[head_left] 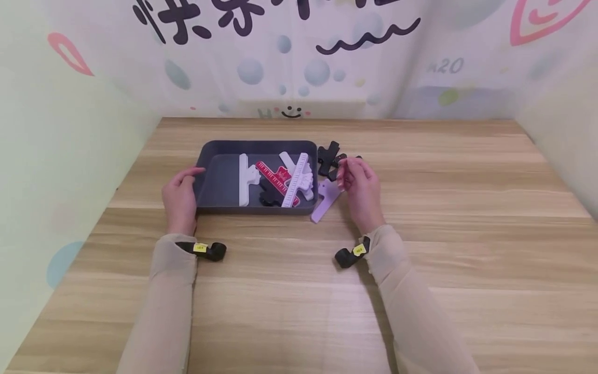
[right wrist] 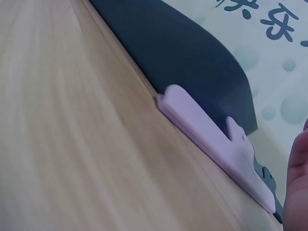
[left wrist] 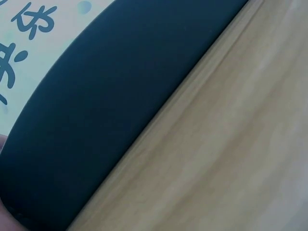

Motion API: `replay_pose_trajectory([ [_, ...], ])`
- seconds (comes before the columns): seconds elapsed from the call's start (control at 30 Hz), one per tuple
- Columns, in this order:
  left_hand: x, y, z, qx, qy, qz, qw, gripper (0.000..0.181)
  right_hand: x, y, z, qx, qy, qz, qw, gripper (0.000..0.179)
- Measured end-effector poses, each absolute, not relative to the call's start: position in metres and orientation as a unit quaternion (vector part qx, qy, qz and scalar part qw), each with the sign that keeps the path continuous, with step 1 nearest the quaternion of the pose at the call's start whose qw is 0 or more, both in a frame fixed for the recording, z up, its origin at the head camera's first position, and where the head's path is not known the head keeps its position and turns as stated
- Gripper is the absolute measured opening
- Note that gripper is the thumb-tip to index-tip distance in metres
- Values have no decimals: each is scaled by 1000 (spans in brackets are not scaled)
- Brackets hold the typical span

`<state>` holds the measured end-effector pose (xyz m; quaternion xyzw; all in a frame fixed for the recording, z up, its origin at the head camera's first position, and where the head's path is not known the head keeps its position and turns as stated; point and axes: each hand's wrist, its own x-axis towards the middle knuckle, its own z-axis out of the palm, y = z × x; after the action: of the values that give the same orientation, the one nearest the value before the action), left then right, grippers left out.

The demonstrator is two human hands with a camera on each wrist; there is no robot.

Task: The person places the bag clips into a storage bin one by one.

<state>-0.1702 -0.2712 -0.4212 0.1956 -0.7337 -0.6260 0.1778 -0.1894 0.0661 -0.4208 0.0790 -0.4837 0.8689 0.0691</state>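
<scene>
At the left end of a dark grey tray (head_left: 257,210), my left hand (head_left: 179,200) grips the wall, one finger reaching over the rim. In the left wrist view the tray's wall (left wrist: 110,91) fills much of the picture, with bits of the hand at the left edge. My right hand (head_left: 362,192) hovers with loosely bent fingers beside several black clips (head_left: 328,157) and a light purple clip (head_left: 325,200) outside the tray's right end. Nothing shows between those fingers. The right wrist view has the purple clip (right wrist: 216,139) lying against the tray's wall.
Inside the tray lie a white clip (head_left: 244,182), a red clip with ruler marks (head_left: 273,179), a pale ruler-marked clip (head_left: 294,182) and a black clip (head_left: 270,198). They crowd its right half. A printed wall sheet (head_left: 299,62) stands behind the wooden table (head_left: 280,291).
</scene>
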Motion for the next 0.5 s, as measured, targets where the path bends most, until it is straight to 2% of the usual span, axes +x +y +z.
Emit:
replay_pose_trajectory([
  [0.5,-171,-272,-420,195,-727,-635,173,31,-194,87,-421,20,-530,841,107,23],
])
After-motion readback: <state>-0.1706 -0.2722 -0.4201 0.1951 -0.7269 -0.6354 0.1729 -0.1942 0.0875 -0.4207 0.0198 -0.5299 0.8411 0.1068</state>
